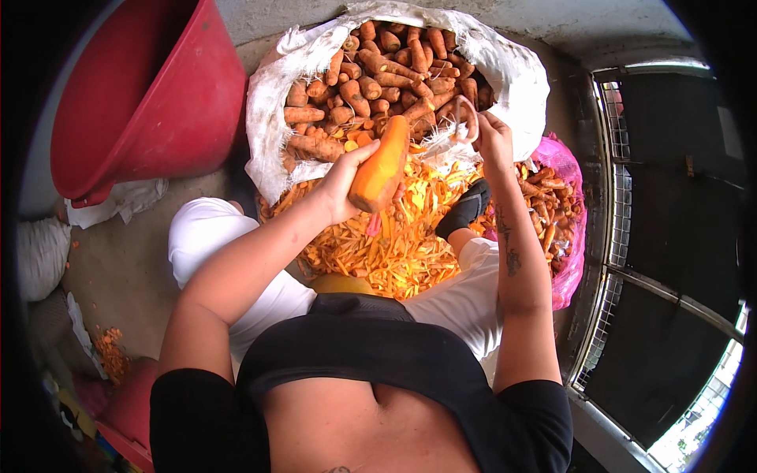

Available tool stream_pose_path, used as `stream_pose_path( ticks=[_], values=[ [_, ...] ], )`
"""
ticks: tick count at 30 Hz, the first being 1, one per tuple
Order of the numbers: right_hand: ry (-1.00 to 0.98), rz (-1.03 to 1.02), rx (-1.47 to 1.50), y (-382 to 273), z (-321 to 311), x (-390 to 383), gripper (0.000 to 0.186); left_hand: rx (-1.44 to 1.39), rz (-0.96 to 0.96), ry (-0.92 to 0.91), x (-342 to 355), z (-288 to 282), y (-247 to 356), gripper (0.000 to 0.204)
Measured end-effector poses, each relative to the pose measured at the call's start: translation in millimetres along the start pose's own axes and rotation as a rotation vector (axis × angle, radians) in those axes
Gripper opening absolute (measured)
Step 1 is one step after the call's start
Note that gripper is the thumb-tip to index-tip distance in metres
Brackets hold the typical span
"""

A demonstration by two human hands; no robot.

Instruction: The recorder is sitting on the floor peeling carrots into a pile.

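Observation:
My left hand (pixel 344 186) is closed round the side of a large carrot (pixel 382 167), held tilted with its narrower tip pointing away from me. The carrot's skin is mostly off, leaving smooth bright orange, with a browner patch near its thick end. To the right, apart from the carrot, my right hand (pixel 495 147) grips a pale pink, loop-shaped peeler (pixel 468 122). Its blade cannot be made out. Below both hands spreads a heap of orange peelings (pixel 386 248). Just beyond, a white woven sack (pixel 516 75) lies open, full of unpeeled carrots (pixel 394 67).
A big red tub (pixel 185 110) leans at the far left. At the right, a pink mesh bag (pixel 569 272) holds more carrots or peelings, beside a metal-framed door (pixel 670 229). My legs (pixel 213 232) flank the heap. Scraps (pixel 112 355) and a white bag (pixel 41 258) lie left.

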State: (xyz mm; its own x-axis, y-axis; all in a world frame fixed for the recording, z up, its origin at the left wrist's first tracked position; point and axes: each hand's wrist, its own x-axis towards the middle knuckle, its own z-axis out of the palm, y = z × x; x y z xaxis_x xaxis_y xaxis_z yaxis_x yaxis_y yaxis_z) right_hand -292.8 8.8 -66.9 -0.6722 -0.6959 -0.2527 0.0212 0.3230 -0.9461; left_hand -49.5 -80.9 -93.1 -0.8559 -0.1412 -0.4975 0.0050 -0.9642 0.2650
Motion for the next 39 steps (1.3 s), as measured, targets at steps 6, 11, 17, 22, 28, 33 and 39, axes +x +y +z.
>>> stream_pose_path(
  ticks=[6,11,17,22,28,33,39],
  values=[
    [-0.131,-0.348,-0.575,-37,53,-57,0.028,0.01,-0.04,0.101,9,-10,-4,0.04],
    [-0.065,-0.873,-0.817,-42,69,-66,0.024,0.01,-0.018,0.167,10,-5,-8,0.034],
    [-0.094,-0.932,-0.817,-40,68,-67,0.021,0.023,-0.01,0.185,-6,8,-13,0.039],
    [-0.121,-0.863,-0.722,-33,66,-67,0.019,0.054,0.004,0.089,-15,15,-12,0.039],
    [-0.017,-0.615,-0.687,-25,28,-38,0.023,0.136,-0.114,0.016,-35,21,-16,0.041],
    [0.212,-0.548,-1.119,6,-14,-1,0.023,0.25,-0.259,-0.234,-45,29,-8,0.046],
    [0.273,-0.195,-0.824,-22,-22,-7,0.03,0.032,-0.149,-0.225,-41,29,-5,0.05]
  ],
)
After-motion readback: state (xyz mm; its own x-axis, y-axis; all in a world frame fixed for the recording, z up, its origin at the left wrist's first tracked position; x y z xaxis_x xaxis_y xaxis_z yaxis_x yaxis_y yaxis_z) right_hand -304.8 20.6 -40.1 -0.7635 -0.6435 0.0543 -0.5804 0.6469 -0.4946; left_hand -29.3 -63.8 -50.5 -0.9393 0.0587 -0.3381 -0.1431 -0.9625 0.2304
